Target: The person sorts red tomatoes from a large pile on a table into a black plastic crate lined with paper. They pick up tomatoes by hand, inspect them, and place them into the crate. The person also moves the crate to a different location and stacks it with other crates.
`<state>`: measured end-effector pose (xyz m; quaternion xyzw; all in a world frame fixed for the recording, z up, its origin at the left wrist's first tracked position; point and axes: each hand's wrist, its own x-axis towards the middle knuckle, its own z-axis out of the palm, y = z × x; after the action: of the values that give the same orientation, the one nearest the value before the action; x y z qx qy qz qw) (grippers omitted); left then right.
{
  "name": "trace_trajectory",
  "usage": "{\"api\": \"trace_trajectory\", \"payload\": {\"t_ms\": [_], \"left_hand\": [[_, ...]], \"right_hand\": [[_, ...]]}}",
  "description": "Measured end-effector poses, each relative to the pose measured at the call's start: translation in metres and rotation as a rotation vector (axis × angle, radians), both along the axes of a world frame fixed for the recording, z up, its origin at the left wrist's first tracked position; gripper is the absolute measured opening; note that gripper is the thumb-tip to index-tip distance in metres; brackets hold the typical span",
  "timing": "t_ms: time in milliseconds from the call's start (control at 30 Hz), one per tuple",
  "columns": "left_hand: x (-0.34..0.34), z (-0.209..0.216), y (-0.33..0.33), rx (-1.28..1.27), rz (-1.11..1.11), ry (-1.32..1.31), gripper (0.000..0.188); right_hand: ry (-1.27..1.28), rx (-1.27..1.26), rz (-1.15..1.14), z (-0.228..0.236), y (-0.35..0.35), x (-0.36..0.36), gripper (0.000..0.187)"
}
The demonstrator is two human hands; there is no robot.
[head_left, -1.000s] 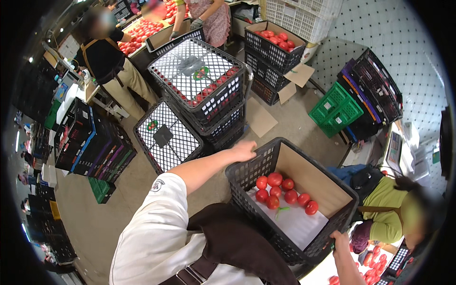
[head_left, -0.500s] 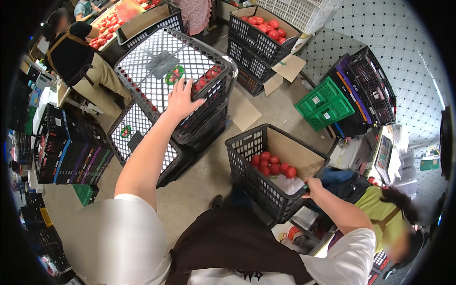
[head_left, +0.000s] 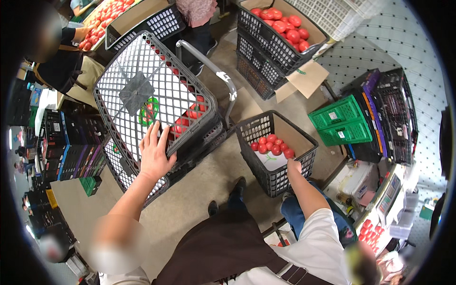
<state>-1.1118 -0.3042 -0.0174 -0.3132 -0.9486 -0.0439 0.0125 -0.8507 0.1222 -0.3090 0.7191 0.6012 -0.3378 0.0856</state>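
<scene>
My left hand (head_left: 156, 154), fingers stretched out, rests flat near the near edge of a large black lattice crate (head_left: 124, 52). Under its lattice lie a white sheet and red tomatoes (head_left: 197, 109), with a grey patch and a round green-and-red label. My right hand (head_left: 294, 166) grips the near rim of an open black crate (head_left: 275, 186); its fingers are mostly hidden. Inside that crate, cardboard lines one side and several tomatoes (head_left: 270, 145) lie around a green stem piece on a white sheet.
A metal trolley handle (head_left: 209, 64) rises behind the lattice crate. Stacked crates of tomatoes (head_left: 266, 52) stand at the back, with cardboard flaps (head_left: 304, 80). Green crates (head_left: 339, 121) lean at right, dark stacked crates (head_left: 71, 147) stand left. A person (head_left: 71, 66) works at far left.
My view has shifted. The open crate with tomatoes sits farther from me, my right hand still at its rim. My left hand remains on the lattice crate, nearer its front edge.
</scene>
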Motion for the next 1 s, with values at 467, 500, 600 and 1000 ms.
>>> {"api": "trace_trajectory", "payload": {"t_ms": [467,500,600,1000], "left_hand": [[-0.008,-0.002,0.009,-0.095,0.013,-0.024,0.087],[-0.007,-0.004,0.008,-0.093,0.013,-0.018,0.087],[-0.005,-0.009,0.006,-0.118,0.013,0.000,0.086],[-0.009,-0.007,0.011,-0.160,0.002,-0.023,0.083]], "right_hand": [[0.188,0.204,0.243,-0.127,0.095,-0.084,0.050],[0.008,0.184,0.345,-0.118,0.094,-0.108,0.052],[0.024,0.130,0.337,-0.115,0.088,-0.150,0.052],[0.163,-0.266,-0.329,-0.227,0.098,-0.053,0.058]]}}
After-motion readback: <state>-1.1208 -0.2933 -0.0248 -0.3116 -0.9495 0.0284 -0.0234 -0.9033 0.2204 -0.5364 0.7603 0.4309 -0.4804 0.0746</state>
